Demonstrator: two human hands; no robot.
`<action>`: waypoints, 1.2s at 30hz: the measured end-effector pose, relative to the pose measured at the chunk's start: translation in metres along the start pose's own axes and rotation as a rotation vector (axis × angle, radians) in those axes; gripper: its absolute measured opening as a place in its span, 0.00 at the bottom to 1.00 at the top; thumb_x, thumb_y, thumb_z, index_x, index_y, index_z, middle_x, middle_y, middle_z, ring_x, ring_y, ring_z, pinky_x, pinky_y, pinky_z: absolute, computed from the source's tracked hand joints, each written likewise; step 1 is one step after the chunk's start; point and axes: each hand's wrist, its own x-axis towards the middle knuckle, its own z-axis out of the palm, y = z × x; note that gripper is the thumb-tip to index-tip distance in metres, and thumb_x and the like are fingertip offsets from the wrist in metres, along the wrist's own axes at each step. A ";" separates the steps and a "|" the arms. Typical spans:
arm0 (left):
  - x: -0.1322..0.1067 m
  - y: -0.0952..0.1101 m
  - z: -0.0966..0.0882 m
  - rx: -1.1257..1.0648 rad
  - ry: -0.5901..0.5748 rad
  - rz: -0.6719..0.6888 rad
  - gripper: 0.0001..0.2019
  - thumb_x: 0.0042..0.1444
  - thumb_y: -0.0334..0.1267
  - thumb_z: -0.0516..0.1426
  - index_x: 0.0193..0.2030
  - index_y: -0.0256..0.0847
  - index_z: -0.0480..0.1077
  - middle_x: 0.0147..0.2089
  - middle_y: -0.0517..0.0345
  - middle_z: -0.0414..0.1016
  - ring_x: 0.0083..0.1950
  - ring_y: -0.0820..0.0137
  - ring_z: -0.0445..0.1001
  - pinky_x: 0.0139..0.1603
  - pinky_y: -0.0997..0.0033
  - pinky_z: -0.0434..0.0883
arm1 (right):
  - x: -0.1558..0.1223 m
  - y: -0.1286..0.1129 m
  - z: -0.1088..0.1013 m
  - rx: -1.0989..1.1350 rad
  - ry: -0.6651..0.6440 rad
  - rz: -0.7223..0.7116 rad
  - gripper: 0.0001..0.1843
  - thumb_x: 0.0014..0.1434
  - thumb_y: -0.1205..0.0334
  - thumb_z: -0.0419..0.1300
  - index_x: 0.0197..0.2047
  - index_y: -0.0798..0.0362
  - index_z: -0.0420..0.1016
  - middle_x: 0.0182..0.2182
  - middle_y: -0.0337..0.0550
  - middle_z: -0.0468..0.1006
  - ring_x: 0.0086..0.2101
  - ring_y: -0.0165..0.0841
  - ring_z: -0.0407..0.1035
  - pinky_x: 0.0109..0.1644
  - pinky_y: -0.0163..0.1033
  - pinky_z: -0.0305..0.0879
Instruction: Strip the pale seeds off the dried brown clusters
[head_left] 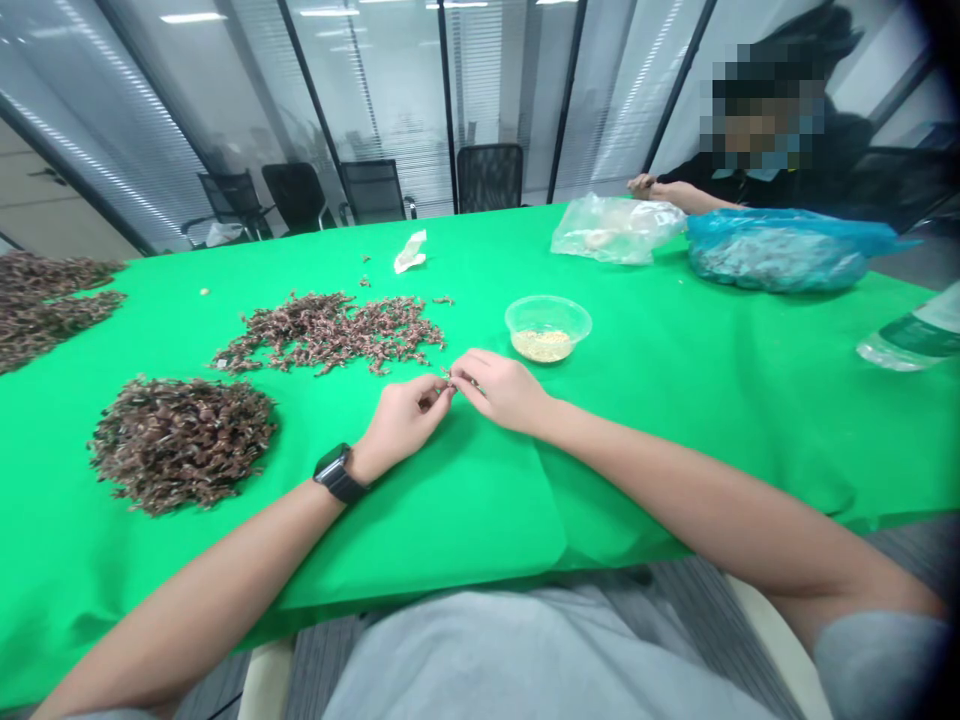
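My left hand [403, 425], with a black smartwatch [337, 473] on its wrist, and my right hand [502, 390] meet just above the green tablecloth [465, 500]. Their fingertips pinch a small brown husk piece [454, 378] between them, mostly hidden by the fingers. A loose, spread pile of dried brown husks [330, 330] lies just beyond my hands. To the left sits a denser round heap [180, 445]. A transparent plastic bowl [547, 328] holding pale seeds stands beyond my right hand, apart from it.
More husks [45, 310] lie at the far left edge. A co-worker's hand [649, 186] rests at the far side, near a transparent bag [616, 230] and a blue bag [780, 252]. A water bottle [904, 333] lies at the right. Office chairs stand behind.
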 end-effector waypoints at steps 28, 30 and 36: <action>-0.002 0.000 -0.001 0.093 0.020 0.037 0.12 0.66 0.43 0.54 0.38 0.39 0.75 0.22 0.63 0.72 0.23 0.75 0.67 0.28 0.75 0.61 | -0.001 0.003 0.002 0.186 0.055 0.048 0.04 0.64 0.65 0.58 0.39 0.53 0.75 0.35 0.42 0.75 0.33 0.31 0.68 0.39 0.36 0.64; -0.002 0.000 -0.001 0.096 0.016 0.036 0.12 0.66 0.43 0.54 0.38 0.39 0.75 0.22 0.63 0.72 0.23 0.75 0.67 0.28 0.75 0.61 | -0.001 0.000 0.001 0.163 0.039 0.047 0.05 0.65 0.65 0.57 0.39 0.53 0.74 0.36 0.43 0.75 0.34 0.31 0.68 0.39 0.37 0.64; -0.002 0.002 -0.002 0.138 0.021 0.056 0.12 0.66 0.42 0.54 0.38 0.40 0.75 0.23 0.62 0.72 0.23 0.74 0.67 0.29 0.74 0.61 | -0.001 -0.004 0.002 0.183 0.044 0.122 0.04 0.64 0.64 0.57 0.37 0.53 0.72 0.32 0.42 0.74 0.32 0.31 0.68 0.38 0.36 0.64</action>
